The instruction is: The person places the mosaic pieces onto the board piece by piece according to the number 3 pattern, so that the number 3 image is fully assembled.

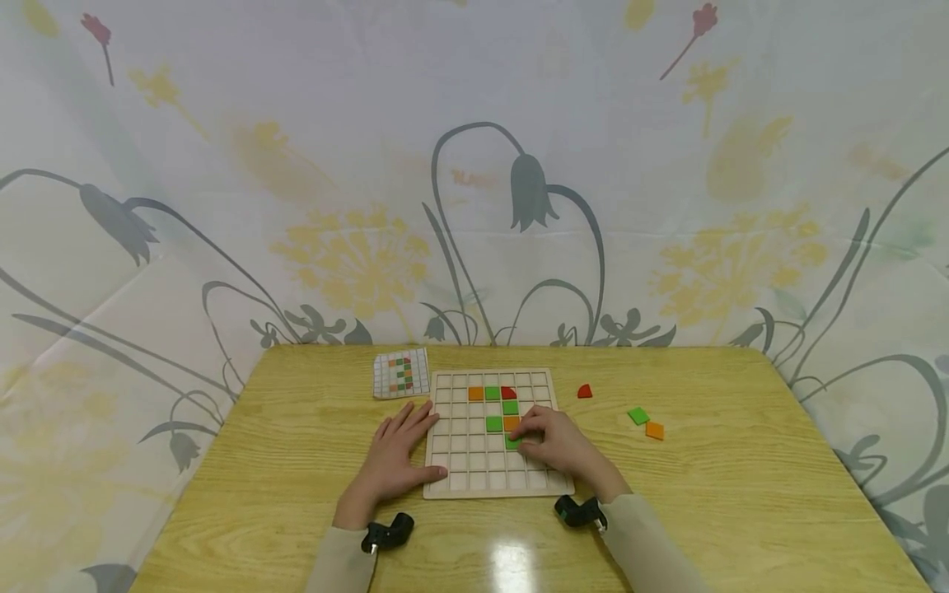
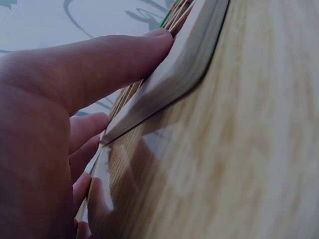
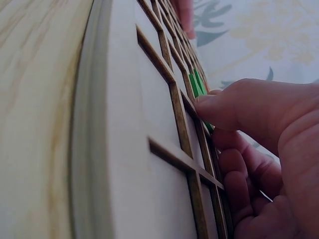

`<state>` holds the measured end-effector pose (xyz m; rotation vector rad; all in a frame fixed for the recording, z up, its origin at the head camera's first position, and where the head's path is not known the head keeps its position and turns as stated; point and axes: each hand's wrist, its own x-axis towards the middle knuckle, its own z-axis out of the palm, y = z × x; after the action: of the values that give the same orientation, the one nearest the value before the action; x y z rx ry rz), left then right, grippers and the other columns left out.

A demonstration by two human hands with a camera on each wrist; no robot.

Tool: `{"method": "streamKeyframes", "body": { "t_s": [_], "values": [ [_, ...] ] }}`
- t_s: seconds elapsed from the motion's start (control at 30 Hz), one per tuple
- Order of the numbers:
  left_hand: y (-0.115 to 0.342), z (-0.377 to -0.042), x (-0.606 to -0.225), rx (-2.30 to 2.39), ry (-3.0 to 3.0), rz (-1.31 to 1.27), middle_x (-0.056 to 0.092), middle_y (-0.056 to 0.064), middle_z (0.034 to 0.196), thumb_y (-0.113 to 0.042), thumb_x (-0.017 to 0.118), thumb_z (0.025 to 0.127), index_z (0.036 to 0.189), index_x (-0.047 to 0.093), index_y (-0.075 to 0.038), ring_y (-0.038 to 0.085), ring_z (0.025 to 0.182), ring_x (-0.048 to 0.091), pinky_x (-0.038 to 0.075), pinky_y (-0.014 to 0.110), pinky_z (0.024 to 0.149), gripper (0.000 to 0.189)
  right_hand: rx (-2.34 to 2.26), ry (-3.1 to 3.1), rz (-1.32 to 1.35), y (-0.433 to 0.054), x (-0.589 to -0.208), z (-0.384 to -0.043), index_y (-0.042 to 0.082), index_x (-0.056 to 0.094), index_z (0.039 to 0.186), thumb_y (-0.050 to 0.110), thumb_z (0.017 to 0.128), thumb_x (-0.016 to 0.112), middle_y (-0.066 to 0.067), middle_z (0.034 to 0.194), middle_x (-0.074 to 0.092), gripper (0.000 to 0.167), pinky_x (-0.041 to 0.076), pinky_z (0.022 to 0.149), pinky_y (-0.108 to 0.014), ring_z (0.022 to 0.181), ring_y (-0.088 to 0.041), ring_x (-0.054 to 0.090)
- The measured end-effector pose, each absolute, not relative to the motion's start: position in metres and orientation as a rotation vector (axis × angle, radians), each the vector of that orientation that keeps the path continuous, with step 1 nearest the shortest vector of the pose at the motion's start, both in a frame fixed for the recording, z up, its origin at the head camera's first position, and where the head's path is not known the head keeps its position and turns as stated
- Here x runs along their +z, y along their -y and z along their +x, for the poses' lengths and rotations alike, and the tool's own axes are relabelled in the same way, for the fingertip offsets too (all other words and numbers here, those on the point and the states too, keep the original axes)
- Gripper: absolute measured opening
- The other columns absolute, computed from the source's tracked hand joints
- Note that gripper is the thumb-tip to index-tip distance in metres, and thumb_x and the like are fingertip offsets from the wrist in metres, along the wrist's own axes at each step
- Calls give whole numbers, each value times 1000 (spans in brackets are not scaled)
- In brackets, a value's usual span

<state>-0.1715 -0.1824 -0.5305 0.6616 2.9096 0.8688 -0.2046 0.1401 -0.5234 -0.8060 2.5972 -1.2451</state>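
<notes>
Part of the lower green tile (image 1: 511,443) is hidden by the fingertips of the right hand (image 1: 558,446), so whether it lies flat in its square of the wooden grid board (image 1: 478,479) is hard to tell. In the right wrist view only a green strip of it shows around the thumb, and the tiles beyond are mostly covered; the left wrist view cuts the board down to one corner, with a sliver of colour at the top. The right hand's thumb and forefinger come together on that green tile, pinching it, the other fingers curled over the board. The left hand (image 1: 393,461) lies with its fingers spread, the thumb resting on the board's rim and the fingers beside its left edge, just below a printed card (image 1: 401,373) whose small coloured pattern is hard to read. In the board's squares sit a row of orange, green and red quarter-round pieces, a green tile under the red one, then a green and an orange tile side by side, with the pinched tile directly below that orange one. Right of the board, on the table (image 1: 259,494), lie a loose red piece (image 1: 585,391) and, farther right, a loose green tile (image 1: 638,416) touching or nearly touching a loose orange tile (image 1: 655,431).
</notes>
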Motion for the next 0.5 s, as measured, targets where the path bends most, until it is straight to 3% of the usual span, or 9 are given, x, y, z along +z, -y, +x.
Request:
{"method": "streamKeyframes", "body": {
  "t_s": [0.5],
  "values": [
    [181, -171, -531, 867, -2923, 659, 26, 0, 163, -57, 72, 81, 153, 43, -14, 30, 151, 14, 9, 61, 116, 89, -1303, -2556, -790, -144, -526, -206, 21, 76, 103, 10, 89, 74, 9, 102, 63, 18, 48, 79, -31, 88, -11, 56]
  ]
}}
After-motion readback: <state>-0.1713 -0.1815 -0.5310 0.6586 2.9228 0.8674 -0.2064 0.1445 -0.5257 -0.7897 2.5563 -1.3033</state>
